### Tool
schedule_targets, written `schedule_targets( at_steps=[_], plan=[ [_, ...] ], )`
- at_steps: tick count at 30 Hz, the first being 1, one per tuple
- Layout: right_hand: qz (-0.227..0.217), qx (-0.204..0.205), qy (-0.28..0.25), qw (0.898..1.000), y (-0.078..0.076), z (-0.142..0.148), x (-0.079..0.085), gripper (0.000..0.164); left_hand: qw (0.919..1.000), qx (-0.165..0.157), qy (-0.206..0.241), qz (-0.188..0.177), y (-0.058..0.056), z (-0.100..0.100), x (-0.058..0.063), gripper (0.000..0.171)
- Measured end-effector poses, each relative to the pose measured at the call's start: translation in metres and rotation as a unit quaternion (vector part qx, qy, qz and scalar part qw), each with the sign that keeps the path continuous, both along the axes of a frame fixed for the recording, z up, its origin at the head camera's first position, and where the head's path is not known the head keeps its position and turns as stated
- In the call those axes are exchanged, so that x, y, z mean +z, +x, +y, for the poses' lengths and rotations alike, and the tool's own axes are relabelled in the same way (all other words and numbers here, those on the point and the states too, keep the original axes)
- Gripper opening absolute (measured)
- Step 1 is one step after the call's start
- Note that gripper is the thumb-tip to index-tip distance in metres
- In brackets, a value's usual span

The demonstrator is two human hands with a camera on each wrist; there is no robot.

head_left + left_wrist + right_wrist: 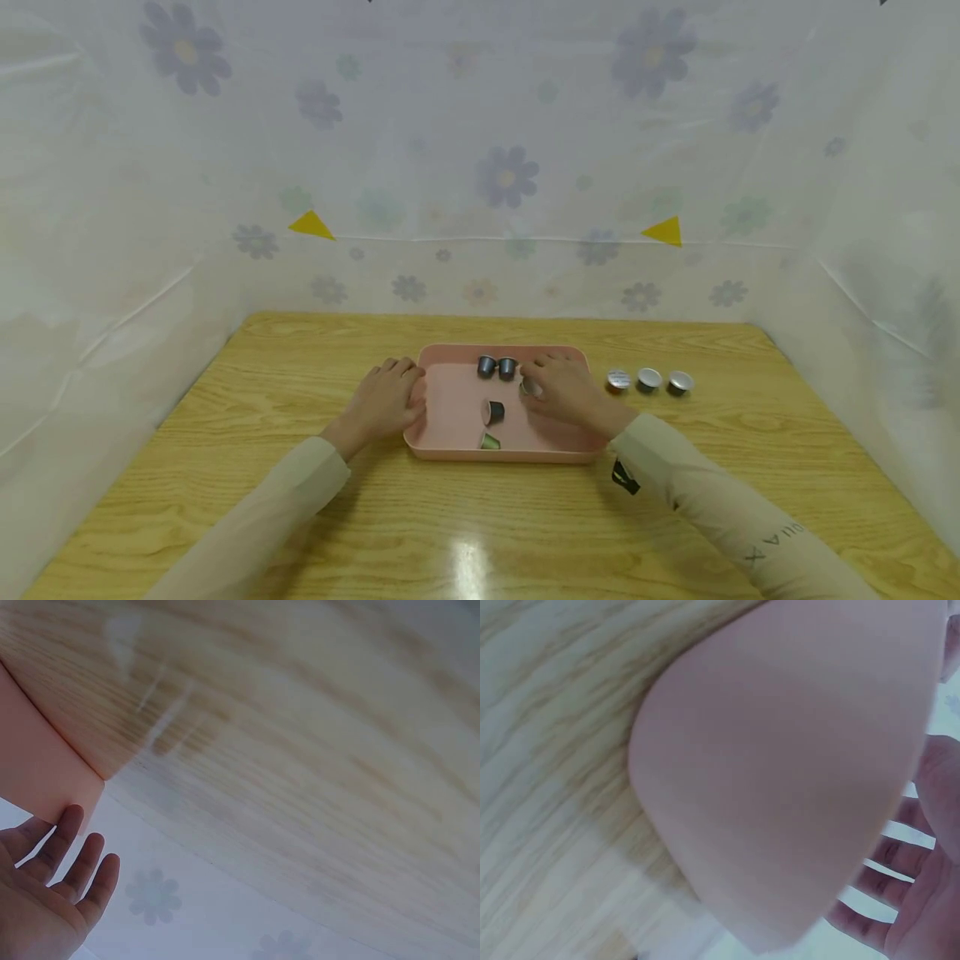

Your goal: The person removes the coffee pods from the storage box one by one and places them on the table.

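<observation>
My left hand (384, 397) rests at the left edge of a pink tray (502, 456), its fingers loosely bent. In the left wrist view a fingertip overlaps the tray's corner. Over the right part of the tray, my right hand (562, 390) pinches a coffee capsule (531, 387) between thumb and fingers; the hand partly covers it. Just left of it, two dark capsules (507, 367) stand side by side near the back wall. A black capsule (494, 412) lies on its side mid-tray, and a green capsule (490, 442) lies by the front wall.
Three capsules with pale lids (648, 380) stand in a row on the wooden table (465, 517), right of the tray. A small black tag (625, 477) shows by the right sleeve. Flower-patterned white sheeting (420, 167) closes off the back and sides.
</observation>
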State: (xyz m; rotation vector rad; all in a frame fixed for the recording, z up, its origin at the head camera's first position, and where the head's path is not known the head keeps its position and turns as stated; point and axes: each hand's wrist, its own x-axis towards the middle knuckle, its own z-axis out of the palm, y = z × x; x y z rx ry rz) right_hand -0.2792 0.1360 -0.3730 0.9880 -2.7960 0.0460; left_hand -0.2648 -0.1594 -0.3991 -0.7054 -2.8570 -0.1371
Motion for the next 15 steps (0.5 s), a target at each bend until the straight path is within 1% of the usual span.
schedule_targets(
  at_steps=[4,9,15],
  plan=[
    [0.012,0.000,0.021,1.000,0.003,0.007,0.006,0.033,1.0000,0.001,0.000,-0.001,0.000,0.000,-0.001,0.044],
    [0.023,-0.009,0.027,0.999,0.005,0.016,0.008,0.033,1.0000,0.000,0.001,0.002,-0.001,0.000,-0.001,0.044],
    [0.018,-0.022,0.032,0.999,0.006,0.024,0.010,0.029,1.0000,-0.003,0.004,0.003,0.000,0.000,0.000,0.044]
  ],
)
